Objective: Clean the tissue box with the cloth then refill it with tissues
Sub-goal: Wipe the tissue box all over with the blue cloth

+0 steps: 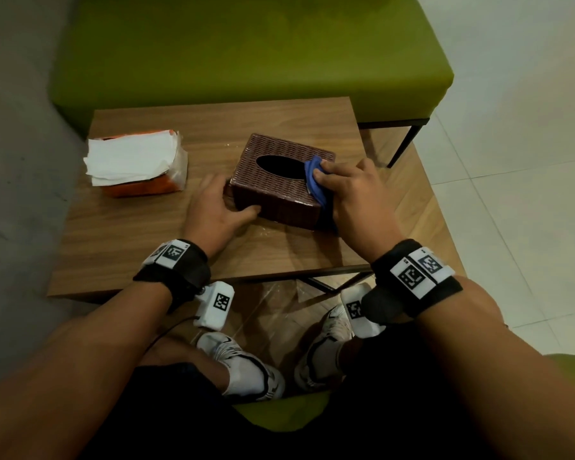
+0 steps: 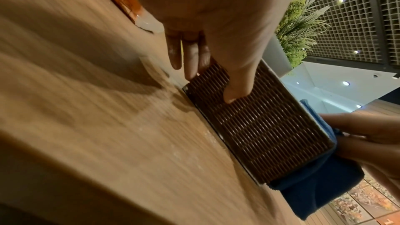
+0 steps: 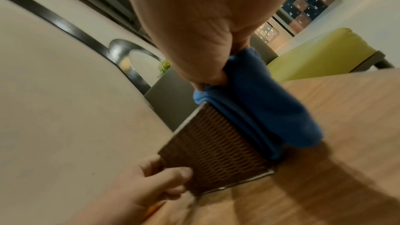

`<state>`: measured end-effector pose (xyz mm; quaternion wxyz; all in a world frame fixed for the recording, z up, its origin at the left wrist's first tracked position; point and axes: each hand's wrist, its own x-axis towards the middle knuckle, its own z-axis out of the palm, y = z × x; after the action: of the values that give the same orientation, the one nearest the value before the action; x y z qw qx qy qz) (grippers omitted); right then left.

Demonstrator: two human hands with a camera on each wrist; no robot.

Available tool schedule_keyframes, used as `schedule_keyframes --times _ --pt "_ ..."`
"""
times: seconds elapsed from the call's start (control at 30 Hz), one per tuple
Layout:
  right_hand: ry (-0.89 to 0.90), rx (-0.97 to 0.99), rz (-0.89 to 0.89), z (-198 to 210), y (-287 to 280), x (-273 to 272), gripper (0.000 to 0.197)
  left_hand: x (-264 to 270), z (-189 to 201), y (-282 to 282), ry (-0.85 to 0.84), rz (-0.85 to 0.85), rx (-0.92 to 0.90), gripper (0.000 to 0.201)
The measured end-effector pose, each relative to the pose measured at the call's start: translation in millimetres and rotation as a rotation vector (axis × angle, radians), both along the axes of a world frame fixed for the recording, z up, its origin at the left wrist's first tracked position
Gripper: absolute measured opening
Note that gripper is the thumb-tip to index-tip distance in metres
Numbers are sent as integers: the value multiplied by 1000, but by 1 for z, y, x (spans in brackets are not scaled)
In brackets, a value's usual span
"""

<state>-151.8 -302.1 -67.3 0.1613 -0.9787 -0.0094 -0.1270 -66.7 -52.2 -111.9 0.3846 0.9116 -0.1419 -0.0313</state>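
A brown woven tissue box [image 1: 273,190] with a dark oval slot stands on the wooden table [image 1: 140,247]. My left hand [image 1: 219,204] holds its near left corner, thumb on the front face [image 2: 259,134] and fingers on the left side. My right hand [image 1: 346,190] grips a folded blue cloth [image 1: 313,180] and presses it over the box's right top edge and right side. In the right wrist view the cloth [image 3: 259,102] drapes down the end of the box [image 3: 216,156]. An opened orange pack of white tissues [image 1: 133,161] lies at the table's left.
A green bench [image 1: 246,54] stands right behind the table. A lower wooden surface [image 1: 422,200] juts out on the right, with a black metal leg [image 1: 407,142] beside it. My feet in white shoes [image 1: 246,366] are under the table's near edge.
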Motion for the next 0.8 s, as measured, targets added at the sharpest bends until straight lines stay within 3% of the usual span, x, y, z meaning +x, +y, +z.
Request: schedule_keyframes --times 0.1,0.23,0.3,0.4,0.47,0.6,0.7,0.8 --pt "-8 -29 -3 -3 6 -4 39 -1 0 2 -23 17 -9 37" --pt "-66 36 54 -1 -9 0 36 10 2 13 133 -96 -67 47" --pt "-49 41 115 -1 -20 8 36 24 1 20 189 -152 -36 73" --pt "-10 35 202 0 -33 15 42 44 4 20 343 -248 -91 131" --pt "13 45 247 3 -40 17 42 56 8 14 423 -340 -122 152" --pt "28 44 276 5 -45 17 41 65 9 5 439 -444 -82 147" --pt "13 59 260 7 -38 16 52 60 5 9 409 -406 -93 139" --pt "0 -62 145 6 -22 4 41 49 4 6 343 -363 -102 134"
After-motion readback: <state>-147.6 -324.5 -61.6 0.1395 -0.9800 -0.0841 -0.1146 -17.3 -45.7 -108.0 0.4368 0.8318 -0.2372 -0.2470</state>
